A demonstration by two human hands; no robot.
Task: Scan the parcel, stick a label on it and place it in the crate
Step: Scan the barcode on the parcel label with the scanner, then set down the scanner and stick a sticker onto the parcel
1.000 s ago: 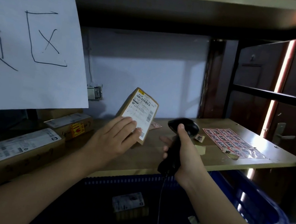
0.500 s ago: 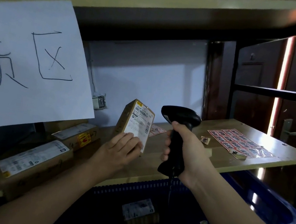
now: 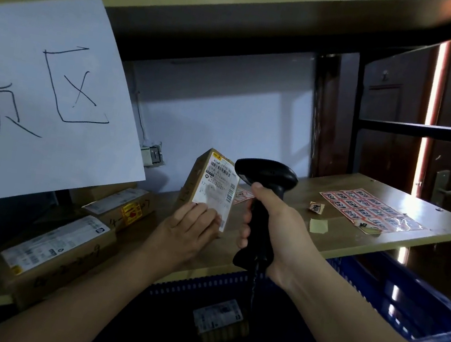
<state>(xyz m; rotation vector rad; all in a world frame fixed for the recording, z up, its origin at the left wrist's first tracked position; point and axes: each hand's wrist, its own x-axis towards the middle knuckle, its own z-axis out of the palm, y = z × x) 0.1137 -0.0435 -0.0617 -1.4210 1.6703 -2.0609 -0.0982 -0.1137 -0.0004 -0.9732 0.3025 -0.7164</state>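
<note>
Scanning step, looks like: small brown cardboard parcel (image 3: 210, 187) is gripped upright over the wooden shelf (image 3: 383, 241) by left hand (image 3: 190, 231), printed label turned toward black handheld scanner (image 3: 263, 205), clamped in right hand (image 3: 276, 231) (blue plastic crate (image 3: 402, 308) is waiting below).

Your bare shelf board (image 3: 281, 237) between the sticker sheet (image 3: 370, 210) and the 2 boxes (image 3: 60, 251) on the left gives passage; the crate (image 3: 417, 310) below stands open, 1 parcel (image 3: 221, 321) inside.
</note>
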